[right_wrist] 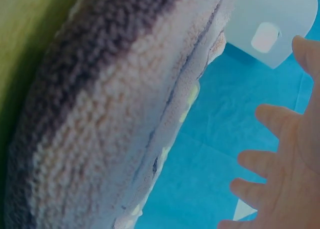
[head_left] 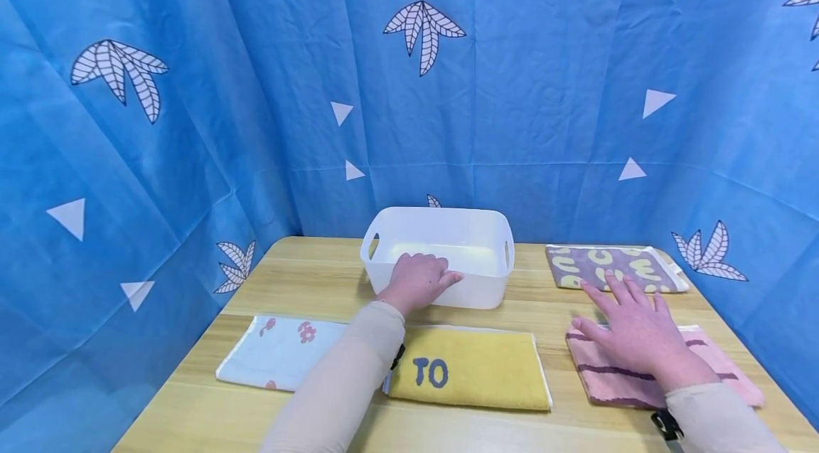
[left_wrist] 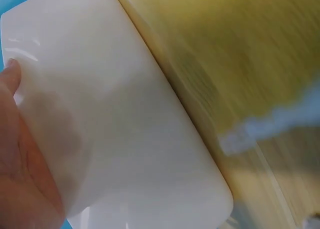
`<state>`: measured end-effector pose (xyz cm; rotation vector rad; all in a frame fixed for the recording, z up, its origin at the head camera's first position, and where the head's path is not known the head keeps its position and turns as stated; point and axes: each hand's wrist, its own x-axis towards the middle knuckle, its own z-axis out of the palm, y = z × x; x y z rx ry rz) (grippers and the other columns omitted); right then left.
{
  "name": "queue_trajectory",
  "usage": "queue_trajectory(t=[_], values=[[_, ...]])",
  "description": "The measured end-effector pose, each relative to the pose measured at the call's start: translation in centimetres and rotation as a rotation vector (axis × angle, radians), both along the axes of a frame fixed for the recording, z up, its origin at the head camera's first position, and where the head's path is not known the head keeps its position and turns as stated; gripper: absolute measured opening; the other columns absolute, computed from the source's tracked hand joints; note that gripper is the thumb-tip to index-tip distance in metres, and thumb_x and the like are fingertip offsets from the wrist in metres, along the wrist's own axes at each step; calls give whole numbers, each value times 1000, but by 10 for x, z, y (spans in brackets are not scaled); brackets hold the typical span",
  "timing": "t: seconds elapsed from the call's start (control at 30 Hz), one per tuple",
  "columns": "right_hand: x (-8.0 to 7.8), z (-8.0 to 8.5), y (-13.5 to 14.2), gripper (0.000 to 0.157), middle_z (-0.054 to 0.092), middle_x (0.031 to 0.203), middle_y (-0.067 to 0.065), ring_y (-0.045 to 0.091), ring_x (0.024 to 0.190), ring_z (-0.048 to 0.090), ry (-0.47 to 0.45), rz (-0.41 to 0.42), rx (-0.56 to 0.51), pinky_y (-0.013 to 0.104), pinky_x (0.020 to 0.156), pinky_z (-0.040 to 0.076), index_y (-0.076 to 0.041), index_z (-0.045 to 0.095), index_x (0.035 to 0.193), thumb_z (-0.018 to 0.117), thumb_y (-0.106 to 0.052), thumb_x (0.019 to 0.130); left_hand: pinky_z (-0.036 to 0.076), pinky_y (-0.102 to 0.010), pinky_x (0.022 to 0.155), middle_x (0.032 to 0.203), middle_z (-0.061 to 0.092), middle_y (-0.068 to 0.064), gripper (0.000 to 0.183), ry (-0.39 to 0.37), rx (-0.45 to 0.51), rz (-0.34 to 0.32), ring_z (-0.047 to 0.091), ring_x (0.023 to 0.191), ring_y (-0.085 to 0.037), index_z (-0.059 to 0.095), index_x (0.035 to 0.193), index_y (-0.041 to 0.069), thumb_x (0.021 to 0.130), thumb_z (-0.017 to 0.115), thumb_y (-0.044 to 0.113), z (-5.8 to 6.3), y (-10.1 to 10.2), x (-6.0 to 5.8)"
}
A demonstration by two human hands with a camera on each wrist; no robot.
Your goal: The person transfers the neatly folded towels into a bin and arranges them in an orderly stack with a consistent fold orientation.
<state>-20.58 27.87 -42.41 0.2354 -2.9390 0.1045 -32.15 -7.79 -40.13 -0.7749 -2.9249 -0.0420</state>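
My left hand [head_left: 419,279] grips the front rim of a white plastic bin [head_left: 470,291], fingers bent over the edge. In the left wrist view its thumb [left_wrist: 12,79] lies at the rim of the bin's smooth wall [left_wrist: 115,104]. My right hand [head_left: 640,328] is spread wide over a folded pink towel with dark stripes [head_left: 729,385], which it partly hides. Apart from the striped towel [right_wrist: 100,119], the right wrist view shows those fingers straight, holding nothing. A folded yellow towel [head_left: 486,368] with "TO" on it lies before the bin.
A folded white towel with pink flowers [head_left: 288,350] lies at the left, partly behind my left sleeve. At the back right is a folded purple towel with yellow letters [head_left: 608,257]. Blue patterned curtains [head_left: 512,83] stand around the wooden table [head_left: 320,268].
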Motion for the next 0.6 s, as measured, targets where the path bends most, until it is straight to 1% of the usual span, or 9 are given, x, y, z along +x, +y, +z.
queue_trajectory(t=[0.17,0.4,0.6], values=[[0,0,-1,84,20,149,24,52,132,11,-1,-1,4,75,92,2,-25,30,147,30,-78,82,39,-40,76,77,54,8,54,2,-14,3,51,76,-14,56,88,24,92,24,66,0,19,3],[0,0,-2,83,20,149,24,52,132,11,0,-2,-2,75,91,2,-25,30,147,31,-78,82,40,-40,78,82,57,7,58,38,-41,24,55,81,-15,60,94,24,92,22,67,-1,44,7],[0,0,-2,84,20,149,25,52,132,10,-3,-6,0,75,92,1,-26,29,147,31,-78,82,41,-40,77,82,57,7,60,55,-71,40,56,83,-15,60,98,24,91,20,68,1,57,11]])
